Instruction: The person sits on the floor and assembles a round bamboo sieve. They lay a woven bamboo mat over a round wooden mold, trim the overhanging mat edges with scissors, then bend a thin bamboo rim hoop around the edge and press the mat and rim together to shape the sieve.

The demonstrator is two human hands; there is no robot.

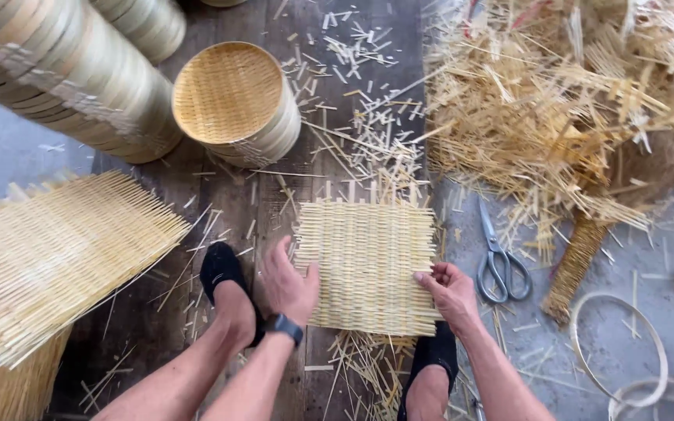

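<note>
While both hands work at floor level, a square mat of pale woven bamboo strips [367, 265] lies flat on the dark wooden boards [263, 195] at the centre of the scene. The left hand [290, 282] rests on the mat's left edge, fingers together and pressed flat, with a dark wristwatch [284, 327] on the wrist. The right hand [452, 292] is clamped on the mat's near right edge, thumb over the weave and fingers curled beneath. A foot in a black shoe [224, 273] stands just left of the left hand; a second black shoe [431, 355] sits at the mat's near right corner. A pair of grey metal scissors [499, 261] lies just right of the mat. Far right, a loose heap of bamboo offcuts [563, 101] covers the floor. At the left lies a stack of larger woven sheets [48, 257]. Beyond the mat stands a round woven bamboo basket [235, 101], beside taller stacked bamboo hoops [64, 70].
</note>
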